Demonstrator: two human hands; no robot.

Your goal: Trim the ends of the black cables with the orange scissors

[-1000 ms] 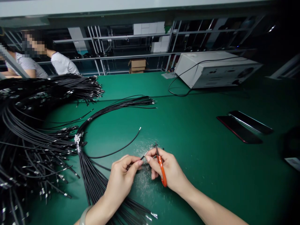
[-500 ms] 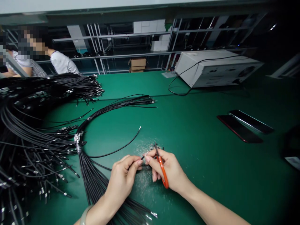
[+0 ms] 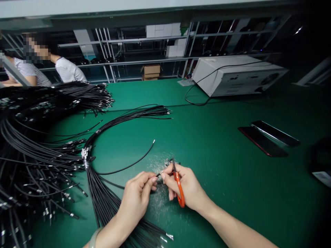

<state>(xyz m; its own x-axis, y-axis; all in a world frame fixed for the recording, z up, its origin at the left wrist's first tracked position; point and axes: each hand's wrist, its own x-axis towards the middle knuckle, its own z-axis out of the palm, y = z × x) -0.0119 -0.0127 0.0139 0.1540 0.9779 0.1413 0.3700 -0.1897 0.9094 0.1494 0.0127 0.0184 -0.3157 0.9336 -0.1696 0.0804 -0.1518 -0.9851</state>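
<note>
Fingers, left hand (image 3: pixel 138 191): pinched on a black cable end (image 3: pixel 158 175), toward the desk's (image 3: pixel 207 137) near edge. Fingers, right hand (image 3: pixel 184 186): closed at the cable's tip, apparently on its strands; also holding orange-handled scissors (image 3: pixel 179 189). Bound black cable bundle (image 3: pixel 100 193): left of both hands. Pale clippings (image 3: pixel 165 210): scattered beneath.

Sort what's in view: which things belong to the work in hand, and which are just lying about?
In the work:
- black cable end, in the left hand
- orange-handled cutter, in the right hand
- tied cable bundle and, apparently, the cable heap
- pale clippings

Lying about:
- two dark flat devices
- pale boxy unit
- cardboard box
</note>
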